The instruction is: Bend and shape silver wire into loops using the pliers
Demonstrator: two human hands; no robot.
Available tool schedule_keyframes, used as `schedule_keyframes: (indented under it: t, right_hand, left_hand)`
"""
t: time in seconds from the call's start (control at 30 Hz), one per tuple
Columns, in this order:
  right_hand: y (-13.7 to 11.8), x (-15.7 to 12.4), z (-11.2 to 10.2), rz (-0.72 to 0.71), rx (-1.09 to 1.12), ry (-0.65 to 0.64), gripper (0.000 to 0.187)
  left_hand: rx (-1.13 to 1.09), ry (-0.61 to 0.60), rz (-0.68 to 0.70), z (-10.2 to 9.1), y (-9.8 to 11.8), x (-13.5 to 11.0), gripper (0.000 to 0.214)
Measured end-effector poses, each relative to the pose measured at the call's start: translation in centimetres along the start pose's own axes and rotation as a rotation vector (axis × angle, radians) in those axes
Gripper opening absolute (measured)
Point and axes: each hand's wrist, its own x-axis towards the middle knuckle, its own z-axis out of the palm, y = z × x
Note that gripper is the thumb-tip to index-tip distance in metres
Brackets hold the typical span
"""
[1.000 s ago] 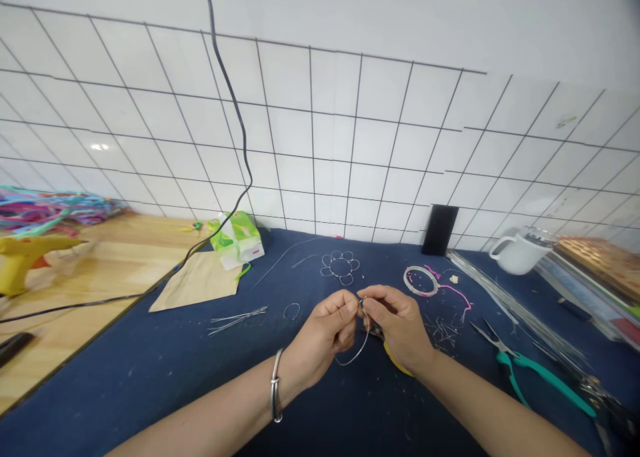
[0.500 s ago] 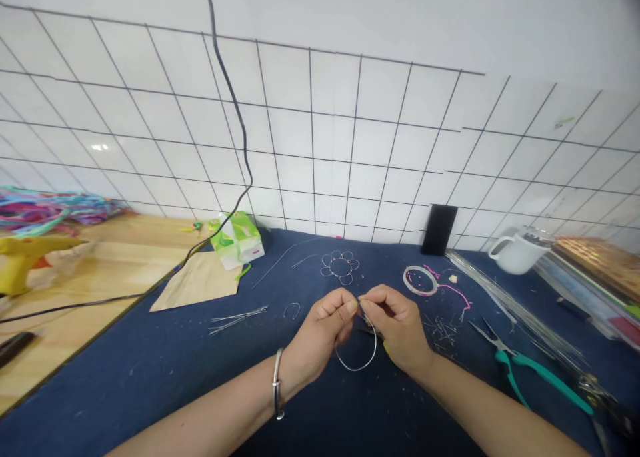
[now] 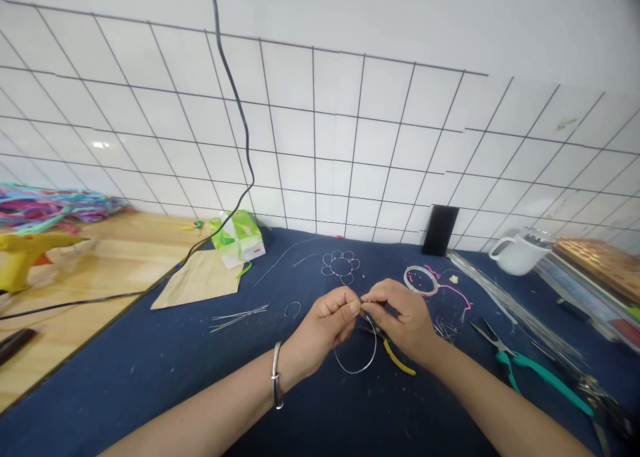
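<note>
My left hand [image 3: 327,327] and my right hand [image 3: 405,317] meet above the dark blue cloth [image 3: 150,370], both pinching the top of a thin wire loop [image 3: 356,360] that hangs below the fingertips. The fingers of each hand are closed on the wire. A silver bangle [image 3: 277,383] sits on my left wrist. Under my right hand lie yellow-handled pliers [image 3: 400,362]. A wire flower shape [image 3: 341,267] lies on the cloth just beyond the hands.
Teal-handled pliers [image 3: 525,367] and a bundle of straight wires [image 3: 515,313] lie right. A white mug [image 3: 520,251], a black box [image 3: 439,230], a pink-and-white coil [image 3: 421,280], a green carton [image 3: 237,238], a yellow glue gun [image 3: 25,257] and short wire pieces [image 3: 237,318] surround the work spot.
The wire loop has turned from edge-on to a round open face below my fingers. My right hand has shifted slightly up and right, uncovering the yellow pliers handle.
</note>
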Motion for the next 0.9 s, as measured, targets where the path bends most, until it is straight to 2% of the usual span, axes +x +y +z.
schedule_keyframes:
  t: [0.13,0.27,0.43,0.53,0.77,0.9]
  right_hand:
    - [0.1,0.3,-0.4,-0.051,-0.071,-0.034,0.005]
    - [0.1,0.4,-0.7,-0.083,-0.126,-0.017,0.008]
    - [0.3,0.4,-1.4,-0.256,-0.243,-0.046,0.018]
    - [0.6,0.4,-1.7,-0.307,-0.31,-0.082,0.021]
    - [0.8,0.7,-1.7,-0.297,-0.296,-0.125,0.017]
    - [0.6,0.7,-1.7,-0.263,-0.264,-0.136,0.015]
  left_hand:
    - [0.086,0.016,0.01,-0.1,0.1,0.0,0.022]
    - [0.142,0.031,0.031,-0.2,0.2,0.0,0.022]
    - [0.285,0.062,0.076,-0.5,0.3,0.1,0.023]
    - [0.373,0.081,0.091,-0.6,0.3,0.1,0.023]
    - [0.42,0.097,0.062,-0.4,0.5,0.2,0.021]
    - [0.477,0.096,0.097,-0.7,0.5,0.2,0.02]
